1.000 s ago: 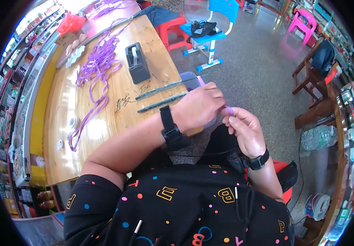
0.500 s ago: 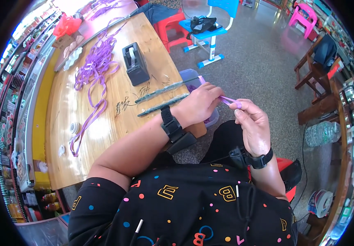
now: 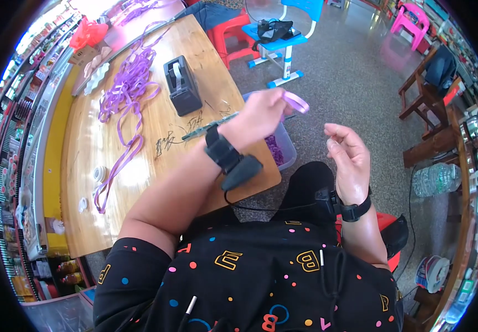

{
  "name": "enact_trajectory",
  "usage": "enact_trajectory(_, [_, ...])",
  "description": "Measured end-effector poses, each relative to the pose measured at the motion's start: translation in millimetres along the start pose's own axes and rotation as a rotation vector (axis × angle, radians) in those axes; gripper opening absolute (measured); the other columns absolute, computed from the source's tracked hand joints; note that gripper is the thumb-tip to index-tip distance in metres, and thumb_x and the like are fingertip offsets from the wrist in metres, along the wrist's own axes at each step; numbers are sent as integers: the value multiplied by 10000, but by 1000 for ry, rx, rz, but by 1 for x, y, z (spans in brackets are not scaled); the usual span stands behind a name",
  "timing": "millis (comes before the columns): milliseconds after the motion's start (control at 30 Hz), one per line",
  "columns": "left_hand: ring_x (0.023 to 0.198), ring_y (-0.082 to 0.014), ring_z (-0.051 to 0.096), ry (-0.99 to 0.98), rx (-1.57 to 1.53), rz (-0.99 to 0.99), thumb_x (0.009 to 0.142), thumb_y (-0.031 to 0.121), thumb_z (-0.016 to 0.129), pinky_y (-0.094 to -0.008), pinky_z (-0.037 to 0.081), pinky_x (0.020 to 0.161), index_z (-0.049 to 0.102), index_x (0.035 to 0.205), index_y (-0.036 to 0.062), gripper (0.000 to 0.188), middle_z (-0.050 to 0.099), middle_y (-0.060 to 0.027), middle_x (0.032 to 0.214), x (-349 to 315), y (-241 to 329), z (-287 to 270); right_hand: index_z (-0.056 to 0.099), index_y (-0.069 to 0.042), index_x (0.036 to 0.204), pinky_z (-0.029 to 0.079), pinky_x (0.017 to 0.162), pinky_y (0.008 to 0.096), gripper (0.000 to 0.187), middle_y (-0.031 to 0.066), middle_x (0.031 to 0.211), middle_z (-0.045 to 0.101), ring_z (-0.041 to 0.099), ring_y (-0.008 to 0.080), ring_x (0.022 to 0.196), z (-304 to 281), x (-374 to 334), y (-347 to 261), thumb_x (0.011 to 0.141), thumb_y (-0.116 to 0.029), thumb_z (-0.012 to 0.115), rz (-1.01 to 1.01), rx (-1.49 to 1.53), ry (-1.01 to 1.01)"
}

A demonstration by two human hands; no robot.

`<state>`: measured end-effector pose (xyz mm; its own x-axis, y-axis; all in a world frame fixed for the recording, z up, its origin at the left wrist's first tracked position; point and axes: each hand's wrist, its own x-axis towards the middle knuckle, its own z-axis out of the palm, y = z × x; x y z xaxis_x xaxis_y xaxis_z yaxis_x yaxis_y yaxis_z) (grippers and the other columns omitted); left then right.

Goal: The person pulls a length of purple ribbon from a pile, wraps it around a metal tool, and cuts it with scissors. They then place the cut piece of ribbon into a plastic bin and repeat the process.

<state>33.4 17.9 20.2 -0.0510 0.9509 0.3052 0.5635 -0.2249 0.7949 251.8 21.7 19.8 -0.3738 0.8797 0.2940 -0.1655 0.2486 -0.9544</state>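
Note:
My left hand (image 3: 258,117) is raised over the table's right edge, its fingers closed on a short purple ribbon (image 3: 296,102) that curls out to the right. My right hand (image 3: 351,160) is off to the right above the floor. Its fingers are bent and apart, with nothing visible between them. A green wrapped stick (image 3: 199,133) lies on the wooden table (image 3: 156,182), partly covered by my left hand and wrist. Below that hand, a clear plastic bin (image 3: 288,146) holds purple pieces. A tangled heap of purple ribbon (image 3: 131,83) lies farther left on the table.
A black tape dispenser (image 3: 183,88) stands on the table beyond my left hand. Past the table are a blue chair (image 3: 275,41) with a black item on it and a red stool (image 3: 230,36). A large clear bottle (image 3: 435,180) is at right. Stocked shelves (image 3: 12,166) line the left.
The purple ribbon was stretched between both hands; now only my left hand holds it, lifted slightly away. My right hand has let go and its fingers have spread. The nearer green stick no longer shows.

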Motion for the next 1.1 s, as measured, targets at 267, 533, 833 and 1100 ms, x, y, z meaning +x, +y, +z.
enact_trajectory(267, [772,-180,571,-62,126,-191,948,164,446,-322,454,756,629,863,-16,270,610,-95,790,29,-37,-26,640,-45,999,414,634,188,153,4,926,636,531,45,757,-13,9,70,876,-49,549,424,188,-57])
enact_trajectory(533, [819,-331,608,59,348,91,876,210,562,-391,474,741,669,803,17,233,654,-166,863,29,-57,-21,622,-63,1036,394,596,175,182,-5,897,632,521,44,703,23,40,106,866,-71,559,435,225,-76])
enact_trajectory(833, [866,-323,576,43,435,-45,789,266,626,-409,424,819,692,686,67,234,659,-123,830,29,-54,-22,548,-64,1165,439,749,248,319,35,1101,575,546,124,930,61,80,128,848,-30,530,312,715,-256])
enact_trajectory(1100, [1016,-302,552,183,655,-176,720,255,707,-424,425,873,722,738,110,147,680,-89,911,25,-54,-18,598,-64,1037,443,726,263,229,23,1001,600,551,130,893,66,92,134,820,-129,633,393,746,-434])
